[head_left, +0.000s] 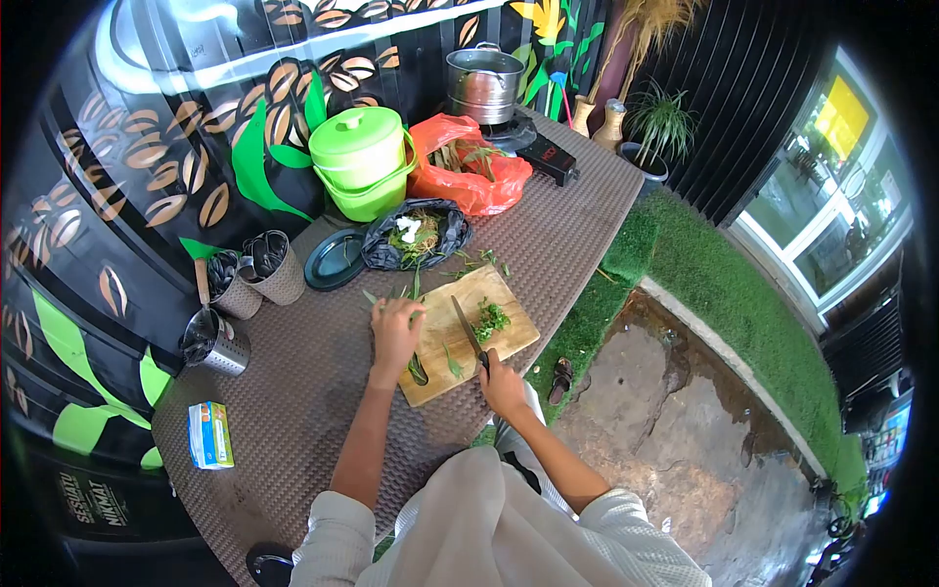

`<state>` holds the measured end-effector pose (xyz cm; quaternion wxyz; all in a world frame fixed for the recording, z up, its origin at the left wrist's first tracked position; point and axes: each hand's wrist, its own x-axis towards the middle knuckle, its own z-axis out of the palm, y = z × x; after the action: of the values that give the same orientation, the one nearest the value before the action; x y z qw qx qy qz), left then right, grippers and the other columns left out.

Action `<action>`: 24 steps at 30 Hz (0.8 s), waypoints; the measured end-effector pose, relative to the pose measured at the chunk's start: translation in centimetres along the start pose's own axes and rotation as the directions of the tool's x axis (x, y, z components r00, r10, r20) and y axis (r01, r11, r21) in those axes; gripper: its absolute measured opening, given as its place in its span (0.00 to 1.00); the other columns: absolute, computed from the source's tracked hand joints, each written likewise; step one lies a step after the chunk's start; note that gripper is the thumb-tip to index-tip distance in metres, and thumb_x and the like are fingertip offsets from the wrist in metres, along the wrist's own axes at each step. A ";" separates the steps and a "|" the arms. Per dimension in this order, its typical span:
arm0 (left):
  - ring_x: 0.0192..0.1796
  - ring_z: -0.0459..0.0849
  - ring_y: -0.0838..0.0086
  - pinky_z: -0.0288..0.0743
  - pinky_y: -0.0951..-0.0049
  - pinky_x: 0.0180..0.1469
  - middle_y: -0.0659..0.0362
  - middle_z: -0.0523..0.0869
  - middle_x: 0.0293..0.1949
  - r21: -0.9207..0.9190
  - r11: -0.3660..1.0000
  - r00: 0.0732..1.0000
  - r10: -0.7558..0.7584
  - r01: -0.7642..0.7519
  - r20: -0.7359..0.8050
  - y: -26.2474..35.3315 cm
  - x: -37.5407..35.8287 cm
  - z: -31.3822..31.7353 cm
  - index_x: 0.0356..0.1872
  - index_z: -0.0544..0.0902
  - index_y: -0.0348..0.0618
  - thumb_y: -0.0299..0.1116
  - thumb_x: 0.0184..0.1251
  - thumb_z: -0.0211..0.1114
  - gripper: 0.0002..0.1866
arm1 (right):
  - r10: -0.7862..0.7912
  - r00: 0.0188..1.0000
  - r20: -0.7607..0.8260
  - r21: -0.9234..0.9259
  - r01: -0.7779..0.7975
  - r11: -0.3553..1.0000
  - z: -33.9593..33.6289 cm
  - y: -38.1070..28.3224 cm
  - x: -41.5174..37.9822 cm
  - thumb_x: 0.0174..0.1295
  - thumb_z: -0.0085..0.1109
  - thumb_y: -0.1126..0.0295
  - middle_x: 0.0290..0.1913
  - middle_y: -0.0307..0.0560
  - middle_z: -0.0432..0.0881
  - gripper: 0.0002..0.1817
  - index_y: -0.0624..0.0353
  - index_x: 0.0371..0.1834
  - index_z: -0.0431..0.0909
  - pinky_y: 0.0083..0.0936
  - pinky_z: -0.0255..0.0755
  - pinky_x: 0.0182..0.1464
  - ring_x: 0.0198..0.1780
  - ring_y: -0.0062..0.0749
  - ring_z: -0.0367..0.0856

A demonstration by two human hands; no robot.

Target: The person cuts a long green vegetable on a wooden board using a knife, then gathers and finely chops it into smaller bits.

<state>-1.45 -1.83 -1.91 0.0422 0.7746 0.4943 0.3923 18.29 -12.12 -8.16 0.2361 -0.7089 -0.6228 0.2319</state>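
Observation:
My right hand (pixel 503 386) is wrapped round the dark handle of a knife (pixel 467 326), its blade lying over the wooden cutting board (pixel 435 389). Right of the blade sits a small heap of chopped green leaves (pixel 491 319). At the board's left edge, my left hand (pixel 396 328) is closed with bent fingers on some long green leaves (pixel 416 287); their lower part is hidden by the fingers. A single loose leaf (pixel 453 362) rests on the board between my hands.
Beyond the board stand a black plastic bag (pixel 377 245) of scraps, a dark oval tray (pixel 333 260), a lime-green lidded bucket (pixel 362 161), a red bag (pixel 489 196) of leaves and a pot (pixel 484 88) on a stove. Utensil holders (pixel 274 274) and a tissue pack (pixel 210 435) are left.

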 end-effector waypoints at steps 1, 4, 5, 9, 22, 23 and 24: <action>0.47 0.80 0.62 0.63 0.63 0.59 0.56 0.85 0.38 0.031 0.999 0.997 0.004 -0.007 0.083 -0.2 -0.8 0.7 0.36 0.83 0.43 0.26 0.57 0.66 0.05 | -0.001 1.000 -0.002 0.005 0.001 1.000 0.0 0.0 0.0 0.66 0.50 0.63 0.29 0.67 0.81 0.14 0.57 0.47 0.62 0.58 0.73 0.35 0.32 0.67 0.80; 0.50 0.78 0.63 0.62 0.63 0.62 0.57 0.85 0.41 0.028 0.997 0.962 -0.079 0.074 0.260 -1.1 -2.8 3.2 0.39 0.84 0.43 0.24 0.56 0.65 0.09 | -0.010 0.999 0.033 -0.035 0.011 0.999 -0.2 0.0 0.0 0.68 0.48 0.62 0.29 0.66 0.81 0.15 0.59 0.49 0.61 0.55 0.75 0.37 0.33 0.64 0.81; 0.53 0.77 0.63 0.62 0.63 0.63 0.57 0.84 0.43 0.004 0.986 0.922 -0.156 0.165 0.355 -1.3 -3.4 3.9 0.41 0.84 0.44 0.23 0.56 0.65 0.11 | -0.010 0.999 0.032 -0.037 0.011 0.999 -0.2 0.0 0.0 0.68 0.48 0.62 0.29 0.66 0.81 0.15 0.59 0.49 0.61 0.55 0.75 0.37 0.33 0.64 0.81; 0.57 0.74 0.61 0.64 0.60 0.64 0.55 0.83 0.47 -0.324 0.946 0.947 0.117 -0.014 0.300 0.6 -4.2 3.0 0.44 0.84 0.41 0.22 0.55 0.65 0.14 | 0.010 1.000 0.017 0.010 -0.010 1.000 -0.1 0.2 0.2 0.67 0.49 0.61 0.29 0.69 0.81 0.14 0.57 0.47 0.62 0.59 0.72 0.35 0.33 0.68 0.80; 0.44 0.81 0.53 0.73 0.59 0.50 0.47 0.84 0.39 -0.157 0.981 0.932 -0.046 0.109 0.360 1.5 -4.5 3.8 0.35 0.84 0.34 0.27 0.56 0.66 0.07 | -0.022 1.000 0.013 0.014 0.022 1.000 -0.5 0.6 0.2 0.68 0.49 0.63 0.27 0.69 0.80 0.13 0.61 0.45 0.61 0.58 0.71 0.34 0.31 0.68 0.79; 0.41 0.82 0.51 0.75 0.58 0.45 0.46 0.83 0.39 -0.100 0.983 0.932 -0.113 0.155 0.344 1.4 -4.6 4.0 0.34 0.84 0.33 0.27 0.56 0.66 0.07 | -0.023 1.000 0.015 0.013 0.023 1.000 -0.4 0.5 0.0 0.68 0.49 0.63 0.27 0.69 0.80 0.13 0.61 0.45 0.61 0.58 0.71 0.34 0.31 0.68 0.79; 0.41 0.82 0.51 0.75 0.58 0.45 0.46 0.83 0.39 -0.100 0.983 0.933 -0.114 0.157 0.343 1.3 -4.7 4.1 0.34 0.84 0.33 0.27 0.56 0.66 0.07 | -0.008 1.000 -0.001 0.031 0.008 0.999 -0.5 0.2 -0.2 0.68 0.49 0.64 0.27 0.69 0.80 0.13 0.61 0.45 0.61 0.58 0.72 0.34 0.31 0.68 0.79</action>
<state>1.26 -4.96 -6.83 0.2012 0.7898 0.5066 0.2812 18.74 -12.38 -7.85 0.2483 -0.7027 -0.6218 0.2405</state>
